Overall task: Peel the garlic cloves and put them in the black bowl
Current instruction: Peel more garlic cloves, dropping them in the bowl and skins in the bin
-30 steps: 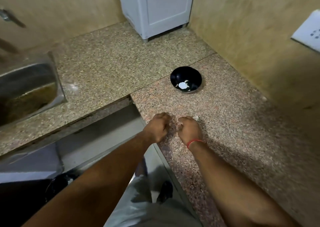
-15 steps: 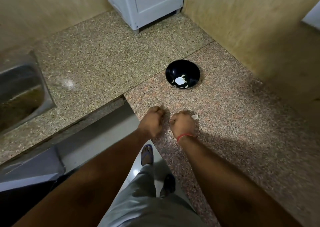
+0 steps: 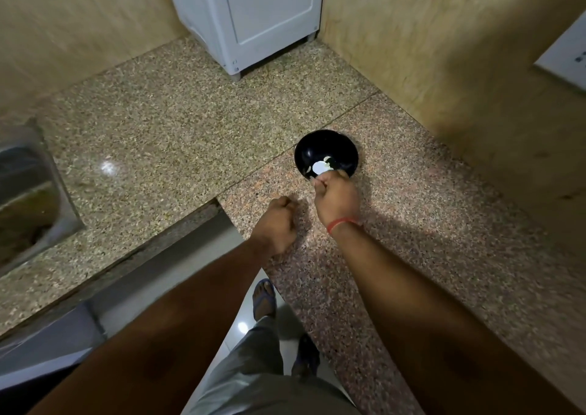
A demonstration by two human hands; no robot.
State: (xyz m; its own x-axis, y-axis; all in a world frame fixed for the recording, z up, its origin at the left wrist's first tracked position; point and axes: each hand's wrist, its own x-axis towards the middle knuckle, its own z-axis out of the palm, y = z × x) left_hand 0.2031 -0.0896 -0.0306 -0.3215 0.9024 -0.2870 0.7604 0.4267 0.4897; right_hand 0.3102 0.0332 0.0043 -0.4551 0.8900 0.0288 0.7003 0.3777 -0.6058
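The right hand (image 3: 336,200) covers the near rim of the black bowl (image 3: 326,148), and whatever its curled fingers hold is hidden. The pale pieces (image 3: 321,168) inside are too small to identify. The sink (image 3: 28,192) is cut off at the left edge.

A home kitchen: speckled granite worktop (image 3: 177,135) running round a corner, steel sink (image 3: 28,192) sunk in at its left edge, white appliance (image 3: 253,18) standing in its far corner, wall socket plate (image 3: 564,56) at right.
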